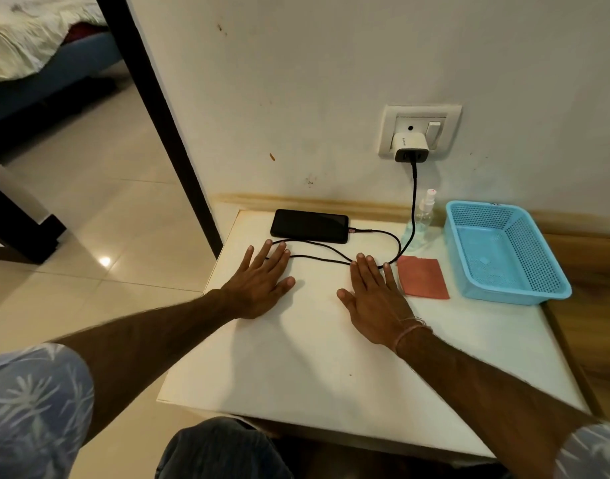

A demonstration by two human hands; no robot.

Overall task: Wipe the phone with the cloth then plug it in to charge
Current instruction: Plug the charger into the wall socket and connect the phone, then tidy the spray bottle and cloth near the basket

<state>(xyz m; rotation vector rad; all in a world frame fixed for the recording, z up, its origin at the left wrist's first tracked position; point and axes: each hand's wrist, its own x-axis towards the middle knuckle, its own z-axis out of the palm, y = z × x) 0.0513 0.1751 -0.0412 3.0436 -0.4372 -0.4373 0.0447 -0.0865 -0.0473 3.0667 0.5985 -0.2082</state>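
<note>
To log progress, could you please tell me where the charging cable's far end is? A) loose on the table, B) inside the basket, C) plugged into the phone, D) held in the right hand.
C: the cable from the charger enters the phone at its right end.

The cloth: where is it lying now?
In the head view, the cloth lies flat on the table, between the right hand and the blue basket.

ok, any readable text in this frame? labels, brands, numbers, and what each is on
Nothing is legible.
Charger: small grey mark on its face, too small to read.
Basket: dark mark on the back rim, too blurred to read.
Phone: screen dark, no text.
</note>
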